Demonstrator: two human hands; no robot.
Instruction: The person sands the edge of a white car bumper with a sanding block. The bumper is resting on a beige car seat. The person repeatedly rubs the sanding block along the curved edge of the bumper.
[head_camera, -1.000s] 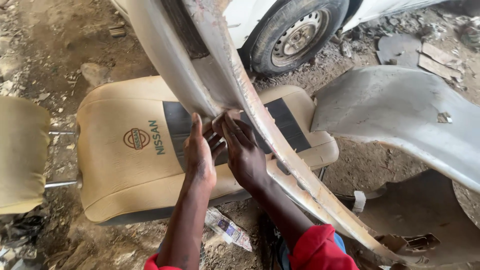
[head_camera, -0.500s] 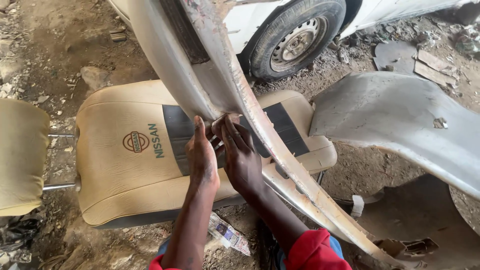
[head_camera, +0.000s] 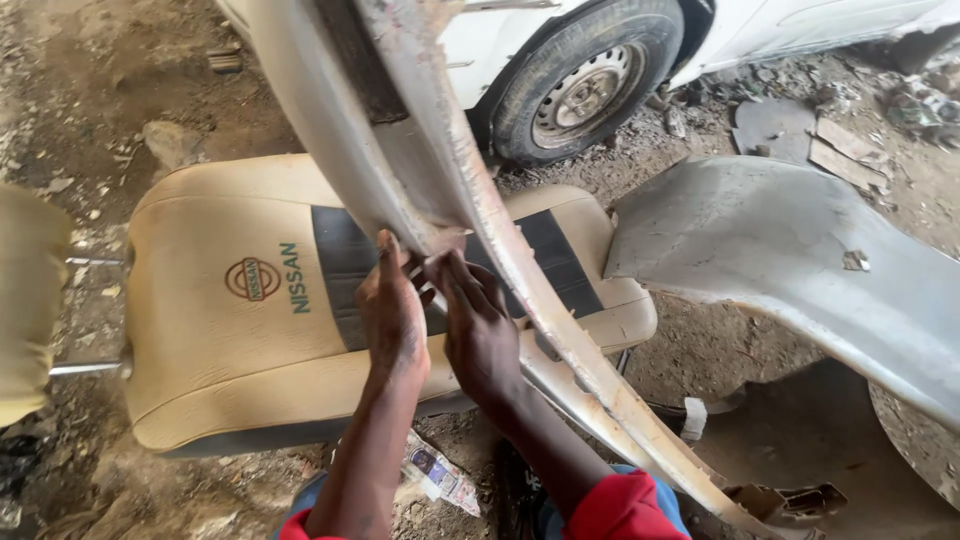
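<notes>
Bottom edge of the frame: two red sleeves (head_camera: 620, 512), cut off, with blue cloth between them, mostly hidden. Between the forearms a crumpled wrapper (head_camera: 438, 473) lies on the dirt, pale with small coloured patches; its print is too small to make out.

Centre: the left hand (head_camera: 392, 312) lies flat, fingers pressed together and pointing up-frame, fingertips touching the lower edge of a long bent metal body panel (head_camera: 470, 190). The right hand (head_camera: 478, 325) sits just beside it, fingers slightly spread and laid against the same edge. Whether either thumb hooks behind the metal cannot be told; the palms are hidden.

The panel runs diagonally from the upper centre of the frame to the lower right, grey and rust-streaked, ragged along its edge. Its top is cut off; its lower end finishes near a torn bracket (head_camera: 785, 500) at bottom right.

Behind the hands: a tan car seat back (head_camera: 230, 340) lies flat on the ground, with a dark centre stripe, a round red-and-tan emblem and green lettering left of centre. Its headrest (head_camera: 28, 300) is cut off at the left edge.

Right: a grey curved fender panel (head_camera: 800, 260), partly out of frame.

Top: a car wheel (head_camera: 585, 85) with a pale car body above it, cut off.
</notes>
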